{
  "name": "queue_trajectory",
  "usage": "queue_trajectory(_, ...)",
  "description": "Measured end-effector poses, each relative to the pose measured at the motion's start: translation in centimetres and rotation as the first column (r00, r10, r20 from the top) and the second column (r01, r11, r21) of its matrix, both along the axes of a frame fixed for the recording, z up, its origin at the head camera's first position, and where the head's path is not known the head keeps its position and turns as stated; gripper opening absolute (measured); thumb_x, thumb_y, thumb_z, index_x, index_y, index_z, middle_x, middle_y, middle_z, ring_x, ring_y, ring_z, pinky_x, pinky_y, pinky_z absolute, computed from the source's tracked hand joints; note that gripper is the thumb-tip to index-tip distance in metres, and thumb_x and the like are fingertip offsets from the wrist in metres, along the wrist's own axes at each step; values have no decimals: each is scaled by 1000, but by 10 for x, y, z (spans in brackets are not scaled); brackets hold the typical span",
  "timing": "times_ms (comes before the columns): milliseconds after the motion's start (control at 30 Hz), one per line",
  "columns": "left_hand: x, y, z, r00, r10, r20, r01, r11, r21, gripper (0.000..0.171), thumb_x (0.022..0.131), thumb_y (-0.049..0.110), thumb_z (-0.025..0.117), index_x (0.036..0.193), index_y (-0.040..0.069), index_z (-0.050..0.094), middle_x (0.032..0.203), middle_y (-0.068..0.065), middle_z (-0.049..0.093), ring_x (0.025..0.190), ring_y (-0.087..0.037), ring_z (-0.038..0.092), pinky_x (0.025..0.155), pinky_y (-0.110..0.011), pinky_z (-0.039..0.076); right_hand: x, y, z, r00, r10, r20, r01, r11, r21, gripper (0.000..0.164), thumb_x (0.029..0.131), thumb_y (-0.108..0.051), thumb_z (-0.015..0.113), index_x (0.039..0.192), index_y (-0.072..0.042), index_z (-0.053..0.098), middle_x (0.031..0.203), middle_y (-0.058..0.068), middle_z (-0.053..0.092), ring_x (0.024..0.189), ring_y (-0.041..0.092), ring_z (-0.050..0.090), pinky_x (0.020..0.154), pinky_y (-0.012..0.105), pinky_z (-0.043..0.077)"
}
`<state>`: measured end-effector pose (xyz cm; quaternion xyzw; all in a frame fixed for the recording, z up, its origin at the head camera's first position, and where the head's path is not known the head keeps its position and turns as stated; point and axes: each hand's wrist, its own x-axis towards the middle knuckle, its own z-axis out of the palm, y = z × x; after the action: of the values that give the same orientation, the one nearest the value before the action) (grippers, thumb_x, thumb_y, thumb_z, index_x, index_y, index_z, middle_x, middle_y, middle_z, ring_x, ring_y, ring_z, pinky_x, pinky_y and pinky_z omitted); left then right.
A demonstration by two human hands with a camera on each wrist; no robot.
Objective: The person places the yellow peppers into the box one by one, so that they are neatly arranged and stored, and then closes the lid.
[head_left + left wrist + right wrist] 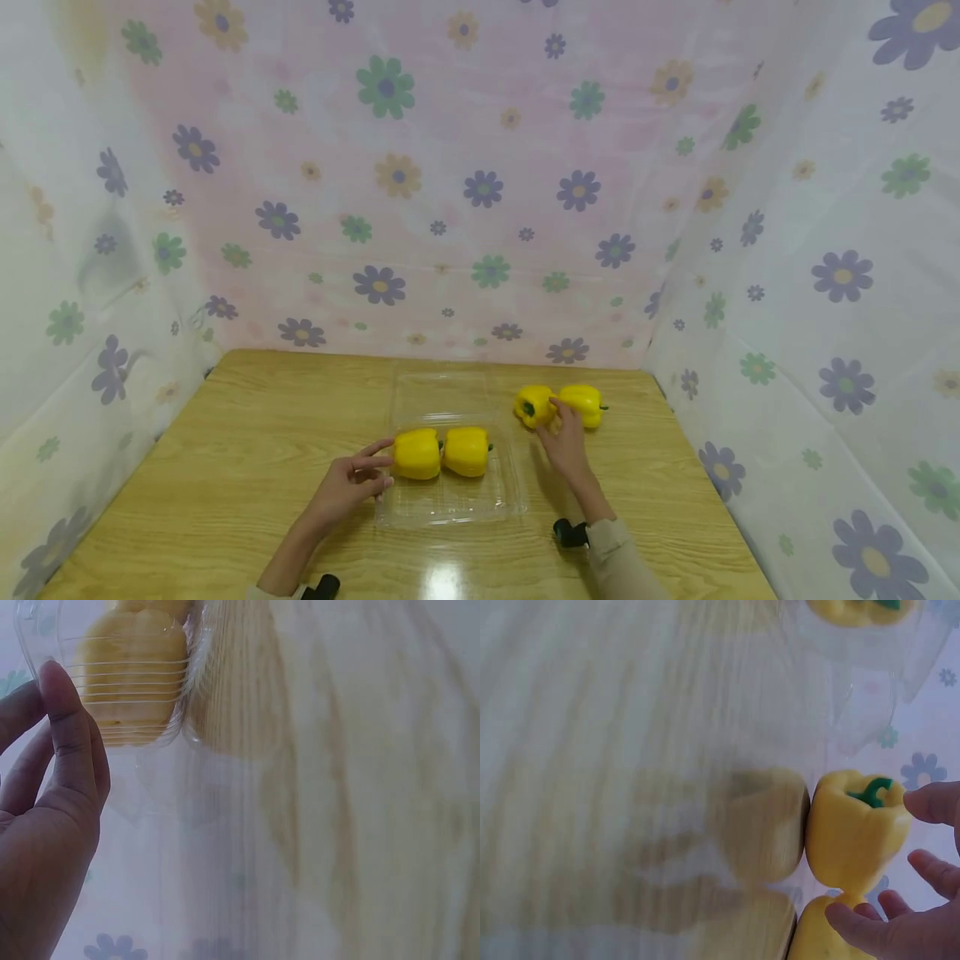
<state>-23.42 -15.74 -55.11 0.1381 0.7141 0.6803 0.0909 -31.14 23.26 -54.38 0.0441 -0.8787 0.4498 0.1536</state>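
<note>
A clear plastic clamshell box (450,508) lies with its lid (442,392) folded back, holding two yellow bell peppers, the left pepper (417,454) and the right pepper (467,452), side by side. My left hand (348,483) is at the box's left side, fingers extended and apart, a fingertip (58,679) right at the rim. To the right of the box, my right hand (566,446) spreads its fingers by a yellow bell pepper (855,832) whose green stem faces me. Beside it lies another yellow bell pepper (581,404), stem to the right, partly overlapped by a finger.
Everything stands on a wood-grain table (225,475). Flower-patterned curtains (420,250) enclose its back and both sides. A black wrist device (570,533) shows at the right sleeve, with another (322,586) at the left.
</note>
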Motion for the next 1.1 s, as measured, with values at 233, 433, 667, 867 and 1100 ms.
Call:
queue_trajectory(233,0,0,0,1000,3,0,-3,1000,-1,37,93,6,73,126,-10,66,160,-24,37,84,-14,64,66,-29,59,-15,4,2,1000,-7,-9,7,1000,18,48,92,-2,71,135,11,55,137,37,45,125,49,47,105,59,46)
queue_trajectory(433,0,0,1,1000,8,13,-8,1000,-1,37,93,6,73,125,-10,66,160,-23,37,85,-14,64,67,-29,59,-25,4,4,1000,-8,12,7,998,62,46,93,-5,71,135,7,58,138,34,48,130,49,44,109,62,40)
queue_trajectory(667,-1,0,1,1000,14,-1,-14,1000,-23,37,93,8,74,126,-8,67,160,-20,38,85,-16,64,68,-30,60,-31,4,11,999,20,29,-24,988,151,46,92,0,69,136,9,57,137,34,54,131,50,47,111,62,38)
queue_trajectory(867,-2,0,1,1000,10,-20,-11,999,-31,37,94,8,73,126,-9,67,160,-21,39,86,-18,65,68,-31,60,-32,6,16,996,88,33,-92,981,169,45,92,10,63,136,12,56,138,32,56,132,49,49,109,59,43)
queue_trajectory(1100,-4,-1,1,1000,-3,-24,3,1000,-11,36,95,7,72,126,-9,66,161,-22,36,85,-14,64,68,-30,60,-28,8,19,988,126,85,-135,984,116,46,93,16,50,138,10,56,143,30,54,137,46,46,109,60,42)
